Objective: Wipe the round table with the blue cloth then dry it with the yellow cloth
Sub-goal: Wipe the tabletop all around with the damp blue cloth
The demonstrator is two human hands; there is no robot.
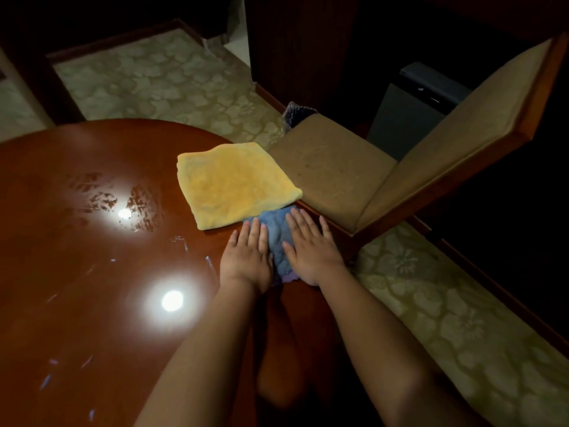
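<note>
On the glossy round table (92,186), flat open hands (278,251) atop a crumpled, seemingly terry blue cloth (277,229).

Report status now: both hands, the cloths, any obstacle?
Left hand and right hand flat, pressing blue cloth on round table. Yellow cloth folded, touching blue cloth's far edge, in its path.

Flat hands (278,257) on blue cloth (278,234)

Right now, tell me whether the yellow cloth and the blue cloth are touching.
Touching. The head view shows the near edge of the yellow cloth lying over the far edge of the blue cloth, with no table showing between them; both hands press flat on the blue one.
</note>
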